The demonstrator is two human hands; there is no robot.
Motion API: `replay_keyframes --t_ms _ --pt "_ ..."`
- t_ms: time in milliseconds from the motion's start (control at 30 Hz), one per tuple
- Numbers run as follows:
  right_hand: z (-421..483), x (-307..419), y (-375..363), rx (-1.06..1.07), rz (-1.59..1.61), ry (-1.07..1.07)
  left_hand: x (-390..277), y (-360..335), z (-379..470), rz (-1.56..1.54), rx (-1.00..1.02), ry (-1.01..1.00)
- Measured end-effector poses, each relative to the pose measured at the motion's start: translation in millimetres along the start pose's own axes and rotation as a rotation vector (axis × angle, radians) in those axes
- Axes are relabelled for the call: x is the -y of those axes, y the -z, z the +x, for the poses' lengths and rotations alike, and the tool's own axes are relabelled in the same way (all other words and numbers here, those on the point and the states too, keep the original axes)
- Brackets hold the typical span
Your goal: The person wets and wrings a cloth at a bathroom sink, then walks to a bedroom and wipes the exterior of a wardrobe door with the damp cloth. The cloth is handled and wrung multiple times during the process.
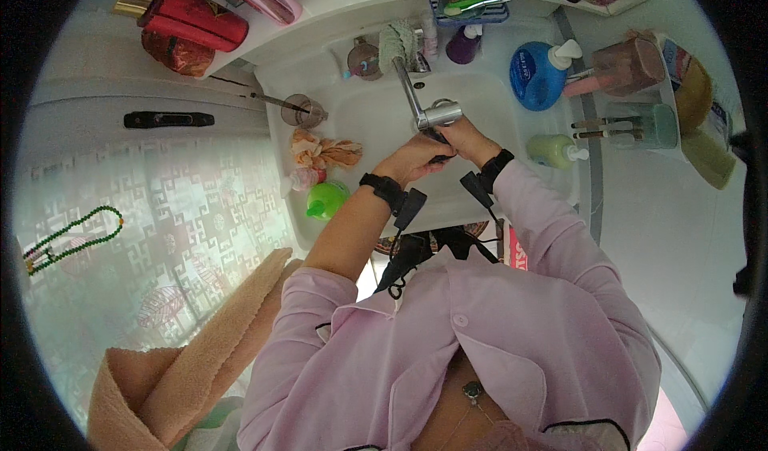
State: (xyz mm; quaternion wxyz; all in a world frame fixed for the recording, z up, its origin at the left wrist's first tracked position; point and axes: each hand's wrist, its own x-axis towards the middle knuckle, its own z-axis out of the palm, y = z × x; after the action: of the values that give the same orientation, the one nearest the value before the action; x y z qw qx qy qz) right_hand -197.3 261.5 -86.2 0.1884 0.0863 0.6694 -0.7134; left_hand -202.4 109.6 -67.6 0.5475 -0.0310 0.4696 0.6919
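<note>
Over the white washbasin (360, 112), my left hand (417, 156) and my right hand (465, 138) meet just under the spout of a chrome faucet (441, 115). Between them is a small dark object (441, 158), mostly covered by the fingers, so its kind cannot be told. My left hand's fingers are curled at this object. My right hand is partly hidden behind the faucet head, and its grip cannot be made out. A black strap circles each wrist. A pale green cloth (396, 42) is wrapped around the faucet's base.
A blue pump bottle (537, 76) and a light green bottle (549, 151) stand on the right rim. Along the left rim are a clear cup (303, 112), an orange scrunchie (324, 150) and a bright green bottle (329, 200). A shelf (360, 1) with toiletries crosses the top.
</note>
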Motion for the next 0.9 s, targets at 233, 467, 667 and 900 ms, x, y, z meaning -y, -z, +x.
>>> replay_keyframes --t_ms 233,467,667,900 --pt "11.5 -22.3 -1.4 -0.084 -0.115 0.034 4.3 -12.4 11.2 0.513 -0.211 -0.124" --pt "16.6 -43.2 -4.6 -0.219 -0.209 -0.010 36.1 -6.0 25.1 1.149 -0.531 -0.363" --pt "27.4 -10.7 27.9 -0.046 -0.667 0.301 59.8 35.9 20.3 1.062 -0.752 -0.167" --pt "62.1 36.4 42.6 0.237 -0.125 -0.142 52.1 59.9 3.5 0.309 -0.425 -0.438"
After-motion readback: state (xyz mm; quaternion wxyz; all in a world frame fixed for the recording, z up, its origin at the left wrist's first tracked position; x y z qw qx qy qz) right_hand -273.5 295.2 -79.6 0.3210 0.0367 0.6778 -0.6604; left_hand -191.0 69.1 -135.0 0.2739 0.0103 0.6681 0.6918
